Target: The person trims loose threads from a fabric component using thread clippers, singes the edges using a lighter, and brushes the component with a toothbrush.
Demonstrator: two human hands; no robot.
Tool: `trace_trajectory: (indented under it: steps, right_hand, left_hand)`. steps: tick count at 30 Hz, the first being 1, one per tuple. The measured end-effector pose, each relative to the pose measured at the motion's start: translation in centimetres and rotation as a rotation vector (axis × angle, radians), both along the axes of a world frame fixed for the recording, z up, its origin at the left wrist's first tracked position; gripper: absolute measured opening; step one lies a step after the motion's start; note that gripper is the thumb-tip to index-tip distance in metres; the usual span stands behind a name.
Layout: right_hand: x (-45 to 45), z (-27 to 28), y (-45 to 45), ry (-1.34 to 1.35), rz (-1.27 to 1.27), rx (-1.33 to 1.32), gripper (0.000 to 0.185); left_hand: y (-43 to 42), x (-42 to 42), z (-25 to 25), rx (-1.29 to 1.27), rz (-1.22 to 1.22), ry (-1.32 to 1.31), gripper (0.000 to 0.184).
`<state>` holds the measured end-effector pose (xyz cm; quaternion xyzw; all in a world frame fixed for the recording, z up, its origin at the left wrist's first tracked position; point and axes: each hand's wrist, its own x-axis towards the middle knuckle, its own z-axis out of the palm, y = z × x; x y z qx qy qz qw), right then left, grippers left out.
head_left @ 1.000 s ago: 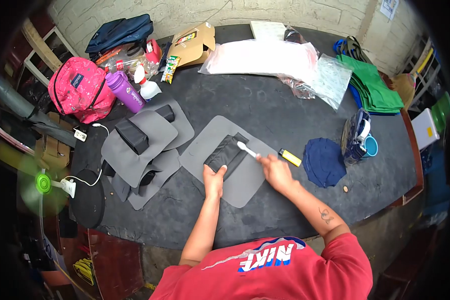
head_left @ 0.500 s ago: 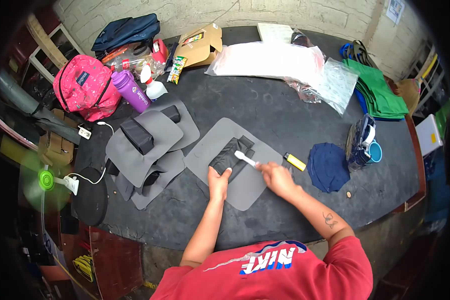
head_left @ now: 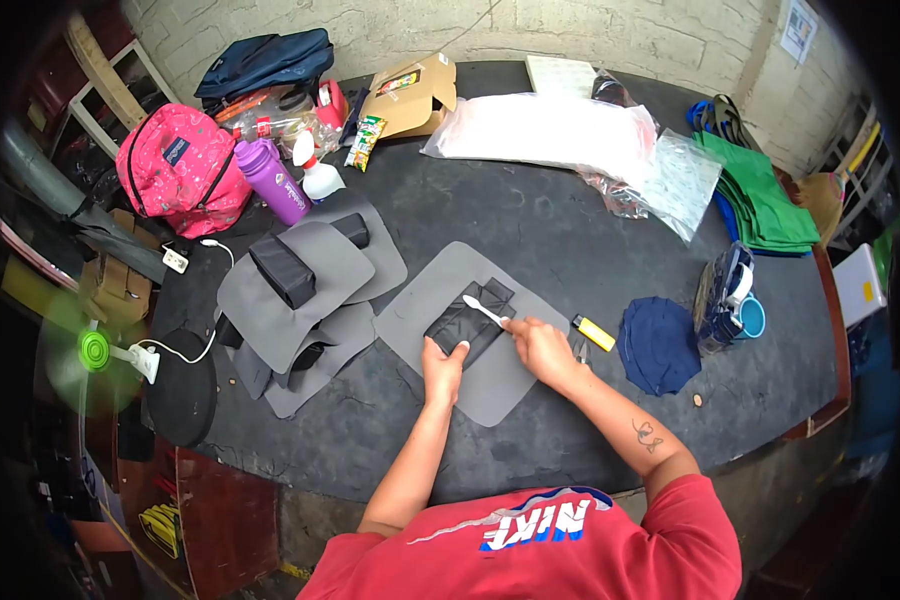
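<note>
A grey sheet with rounded corners [head_left: 500,385] lies on the dark table, with a black fabric piece [head_left: 460,325] on top of it. My left hand [head_left: 443,370] grips the near edge of the black piece between thumb and fingers. A white brush [head_left: 485,311], shaped like a toothbrush, is held in my right hand [head_left: 542,350], its head over the black piece. To the right of the sheet lies a yellow and black item [head_left: 594,333]. Several similar grey sheets with black pieces [head_left: 320,290] are piled on the left.
Dark blue cloth pieces [head_left: 660,345] and a blue cup [head_left: 750,317] are on the right. Along the back are a purple bottle [head_left: 273,182], a spray bottle [head_left: 316,172], a cardboard box [head_left: 410,95], white sheets in plastic [head_left: 550,130] and green fabric [head_left: 765,195].
The view has shifted, so the table items appear farther right and slightly lower. The brush head has moved left across the black piece, with my right hand following. My left hand keeps its hold.
</note>
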<state>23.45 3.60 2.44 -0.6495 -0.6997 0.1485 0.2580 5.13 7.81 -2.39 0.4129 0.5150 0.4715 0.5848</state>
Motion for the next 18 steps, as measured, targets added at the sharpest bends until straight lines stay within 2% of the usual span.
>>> trace_trajectory:
  steps: [2, 5, 7, 8, 10, 12, 14, 15, 18]
  right_hand:
    - [1.2, 0.4, 1.1, -0.017, -0.127, 0.001, 0.028]
    - [1.0, 0.3, 1.2, 0.028, -0.133, 0.061, 0.027]
    - [0.5, 0.3, 0.4, 0.022, 0.040, 0.003, 0.027]
    - [0.7, 0.5, 0.6, 0.021, 0.043, -0.002, 0.027]
    - [1.5, 1.4, 1.9, 0.024, -0.136, -0.029, 0.028]
    - [0.6, 1.4, 1.3, 0.061, -0.133, -0.023, 0.027]
    - [0.7, 1.2, 0.7, 0.117, 0.003, -0.048, 0.027]
    - [1.1, 1.9, 1.1, 0.131, -0.079, -0.110, 0.027]
    - [1.0, 1.8, 1.2, 0.085, -0.103, -0.086, 0.026]
  left_hand:
    - [0.0, -0.2, -0.4, 0.038, -0.008, 0.007, 0.042]
    - [0.0, -0.1, -0.3, 0.037, -0.017, 0.002, 0.043]
    - [0.1, -0.1, 0.2, -0.005, -0.018, -0.007, 0.044]
    - [0.0, -0.1, 0.3, 0.026, -0.020, 0.001, 0.044]
    - [-0.2, 0.1, 0.1, 0.059, -0.015, 0.002, 0.044]
    - [-0.2, 0.0, 0.1, 0.058, -0.014, -0.037, 0.046]
    - [0.2, -0.1, 0.0, 0.056, -0.017, -0.022, 0.046]
    - [0.0, -0.1, 0.0, 0.045, -0.022, -0.006, 0.046]
    - [-0.1, 0.0, 0.1, 0.053, -0.016, -0.070, 0.046]
